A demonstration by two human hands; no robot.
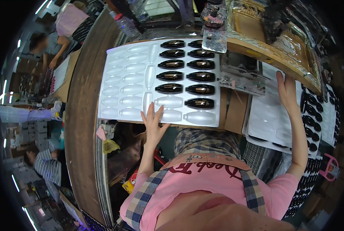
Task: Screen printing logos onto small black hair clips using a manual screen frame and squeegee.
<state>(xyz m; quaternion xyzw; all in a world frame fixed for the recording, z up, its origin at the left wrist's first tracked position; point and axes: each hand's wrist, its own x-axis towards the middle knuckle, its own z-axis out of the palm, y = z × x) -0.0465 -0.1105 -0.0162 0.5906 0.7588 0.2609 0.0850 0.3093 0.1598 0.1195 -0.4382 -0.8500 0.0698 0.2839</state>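
Observation:
A white molded plastic tray lies in front of me. Its right side holds rows of glossy black, spindle-shaped pieces, while the pockets on its left and along the near edge hold none. My left hand is open, fingers spread over the tray's near edge beside the unfilled pockets. To the right, my right hand reaches up to the lower edge of a wooden screen frame. Its thumb is stretched apart; the other fingertips are partly hidden by the frame. Nothing shows held in either hand.
A paint-stained metal fixture stands right of the tray. Further white trays are stacked below my right arm, with black pieces beside them. A long wooden ledge runs along the left. Two people work beyond it.

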